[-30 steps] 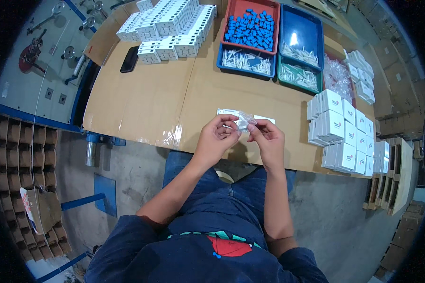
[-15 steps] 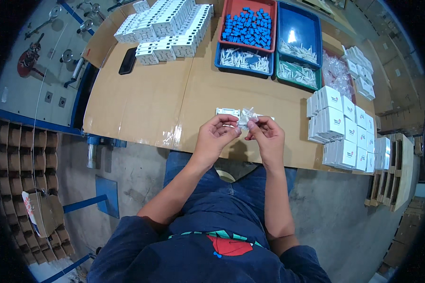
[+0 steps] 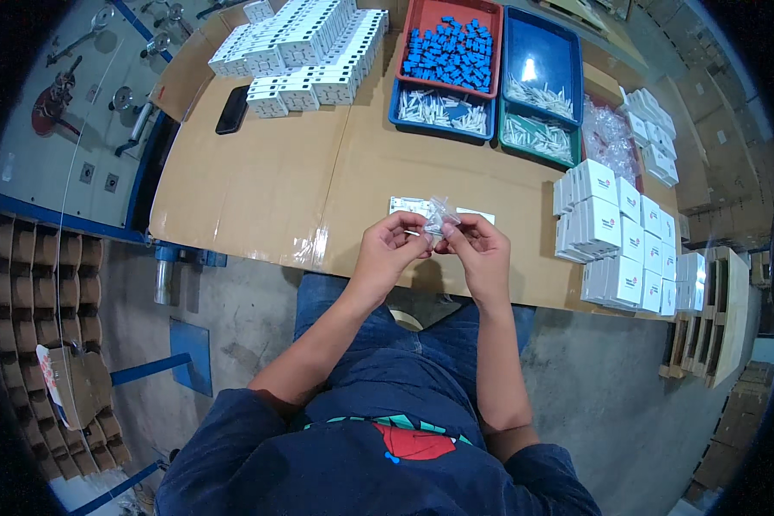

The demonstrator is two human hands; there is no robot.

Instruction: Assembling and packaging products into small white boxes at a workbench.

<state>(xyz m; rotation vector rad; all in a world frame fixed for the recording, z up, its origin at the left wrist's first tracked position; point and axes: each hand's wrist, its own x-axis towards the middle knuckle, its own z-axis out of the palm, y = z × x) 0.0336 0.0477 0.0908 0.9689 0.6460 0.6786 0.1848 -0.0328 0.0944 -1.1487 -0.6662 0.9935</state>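
A small clear plastic bag [image 3: 441,211] with whitish bits in it is held up above the near edge of the cardboard-covered table. My right hand [image 3: 485,260] pinches the bag between thumb and fingers. From the other side, my left hand [image 3: 387,258] is closed at the bag's lower left, thumb against fingertips. A thin white sliver shows by the left fingers; what it is, I cannot make out. Just beyond the hands lie a white rectangular device [image 3: 410,205] and, partly hidden by the right fingers, a flat white piece [image 3: 476,214].
Blocks of white devices [image 3: 305,52] and a black phone [image 3: 232,110] are at the far left. Farther back stand a red tray [image 3: 402,53] of blue parts, a blue tray [image 3: 393,112] and a green tray [image 3: 568,159] of white pegs. White boxes [image 3: 606,225] are stacked right.
My left fingers have closed in on the bag, where a gap showed before. The right hand and bag have shifted slightly left. The view has moved a little.
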